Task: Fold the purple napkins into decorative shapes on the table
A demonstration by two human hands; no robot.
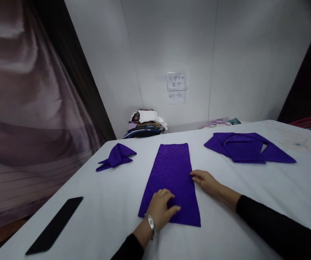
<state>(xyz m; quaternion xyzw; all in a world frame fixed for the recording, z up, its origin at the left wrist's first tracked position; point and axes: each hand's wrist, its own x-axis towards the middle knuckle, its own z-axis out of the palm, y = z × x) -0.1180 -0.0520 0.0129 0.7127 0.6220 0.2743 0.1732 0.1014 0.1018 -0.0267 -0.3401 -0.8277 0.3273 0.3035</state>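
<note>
A purple cloth napkin (173,169), folded into a long strip, lies lengthwise before me on the white-covered table (109,202). Over its near end, my left hand (161,209) rests with fingers bent and thumb spread apart; a silver bracelet (151,224) circles that wrist. At the strip's right edge is my right hand (206,182), its fingertips and thumb close together on the cloth's border. Farther left sits a small folded purple cloth (117,156) with pointed ends. To the right, another purple cloth (243,148) is folded into an angular shape with pointed sides.
A flat black strip (55,225) lies near the table's left edge. Behind the far edge are a stack of folded cloths (146,124) and more fabric (217,123). Handwritten paper signs (176,81) hang on the wall. A pinkish curtain (28,108) hangs at left.
</note>
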